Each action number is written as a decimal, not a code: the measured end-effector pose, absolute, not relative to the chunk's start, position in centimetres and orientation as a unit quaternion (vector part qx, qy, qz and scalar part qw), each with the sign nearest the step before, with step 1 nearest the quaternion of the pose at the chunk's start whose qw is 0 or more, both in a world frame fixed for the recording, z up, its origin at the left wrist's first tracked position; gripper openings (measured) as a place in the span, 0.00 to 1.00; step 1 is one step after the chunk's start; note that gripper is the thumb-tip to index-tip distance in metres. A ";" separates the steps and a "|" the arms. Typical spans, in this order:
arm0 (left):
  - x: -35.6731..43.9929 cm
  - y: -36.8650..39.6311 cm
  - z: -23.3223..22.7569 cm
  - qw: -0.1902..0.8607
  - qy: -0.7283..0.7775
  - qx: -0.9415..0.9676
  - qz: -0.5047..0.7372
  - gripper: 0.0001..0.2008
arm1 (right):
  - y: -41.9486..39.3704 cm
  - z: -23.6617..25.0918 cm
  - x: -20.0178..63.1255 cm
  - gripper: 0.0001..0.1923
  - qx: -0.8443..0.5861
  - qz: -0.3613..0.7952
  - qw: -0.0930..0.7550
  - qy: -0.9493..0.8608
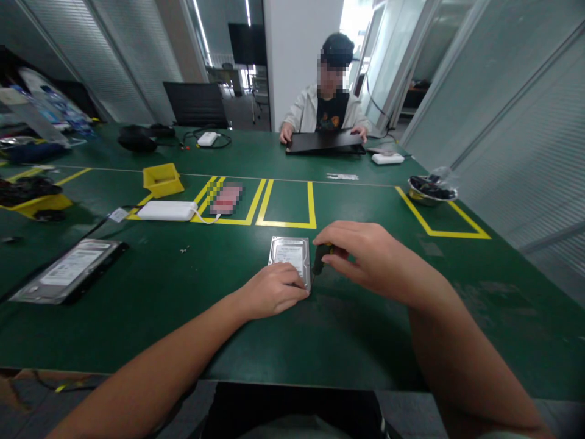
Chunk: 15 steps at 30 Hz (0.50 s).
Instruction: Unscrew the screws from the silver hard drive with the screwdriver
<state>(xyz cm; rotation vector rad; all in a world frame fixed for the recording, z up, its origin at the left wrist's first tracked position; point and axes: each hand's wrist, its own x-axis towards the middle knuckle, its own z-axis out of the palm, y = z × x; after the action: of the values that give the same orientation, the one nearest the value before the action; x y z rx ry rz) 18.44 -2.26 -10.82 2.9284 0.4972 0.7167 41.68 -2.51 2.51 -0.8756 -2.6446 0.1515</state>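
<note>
Left hand (274, 288) presses flat on the near edge of a hard drive (290, 256) lying mid-table (183, 305) — right hand (365, 256), grip closed on a dark-handled screwdriver (320, 257), stands at the drive's right edge.

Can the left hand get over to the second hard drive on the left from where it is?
Probably yes. The left hand rests on the near drive, and bare table lies between it and the second drive; nothing blocks it.
</note>
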 end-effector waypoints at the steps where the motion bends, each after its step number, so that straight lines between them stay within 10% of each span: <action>1: 18.4 -2.3 -10.8 0.043 0.163 0.957 0.234 0.11 | -2.5 2.5 41.7 0.08 -0.304 0.058 0.177 -0.934; 15: 18.4 -2.1 -11.3 0.050 0.164 0.956 0.239 0.09 | -2.3 2.6 41.9 0.10 -0.310 0.082 0.174 -0.931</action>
<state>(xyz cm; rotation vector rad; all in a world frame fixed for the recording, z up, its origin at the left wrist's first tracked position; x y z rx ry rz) 18.42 -2.13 -11.27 2.9100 0.4984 0.7289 41.85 -2.30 2.63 -0.8776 -2.6403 0.2316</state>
